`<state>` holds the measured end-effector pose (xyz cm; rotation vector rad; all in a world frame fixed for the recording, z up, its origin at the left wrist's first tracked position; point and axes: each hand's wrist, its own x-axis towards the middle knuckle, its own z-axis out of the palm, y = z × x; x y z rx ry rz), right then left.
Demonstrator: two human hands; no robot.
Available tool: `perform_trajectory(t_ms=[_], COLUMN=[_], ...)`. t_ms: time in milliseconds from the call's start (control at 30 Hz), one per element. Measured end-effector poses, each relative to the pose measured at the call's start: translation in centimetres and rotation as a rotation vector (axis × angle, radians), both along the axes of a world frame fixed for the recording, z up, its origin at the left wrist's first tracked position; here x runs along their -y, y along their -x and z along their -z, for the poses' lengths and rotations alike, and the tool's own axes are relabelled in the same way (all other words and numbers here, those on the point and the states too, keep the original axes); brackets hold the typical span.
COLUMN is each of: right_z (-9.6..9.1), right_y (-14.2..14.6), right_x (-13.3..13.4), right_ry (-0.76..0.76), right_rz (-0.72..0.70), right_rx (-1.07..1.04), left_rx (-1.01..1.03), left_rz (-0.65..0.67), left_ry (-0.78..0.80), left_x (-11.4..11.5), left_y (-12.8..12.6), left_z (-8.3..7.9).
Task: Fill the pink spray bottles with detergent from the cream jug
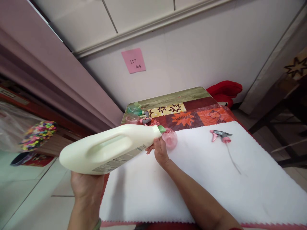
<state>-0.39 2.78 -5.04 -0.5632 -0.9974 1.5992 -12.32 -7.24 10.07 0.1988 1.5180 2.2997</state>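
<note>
Pouring is best kept slow: jug (136,140) cradled by left hand (87,185), neck (156,131) held by right hand (160,151), green spout (161,129) at pink bottle (171,140) toward the bench's far edge (192,93).

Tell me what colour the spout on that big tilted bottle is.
The spout is green, seen best in the head camera's view.

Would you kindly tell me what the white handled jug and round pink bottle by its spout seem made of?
White handled jug: probably opaque plastic, satin finish, from its smooth moulded surface. Round pink bottle: see-through, apparently glossy, likely plastic, though glass isn't ruled out.
</note>
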Motion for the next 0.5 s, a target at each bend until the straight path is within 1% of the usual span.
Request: perform_trajectory(t_ms=[500], right_z=[-0.06], right_y=[-0.09], right_x=[0.01], right_ry=[0.006], right_rz=[0.001], right_rx=[0.021], left_rx=[-0.025], left_rz=[0.016], left_ry=[0.021], left_x=[0.11], left_y=[-0.05], left_z=[0.19])
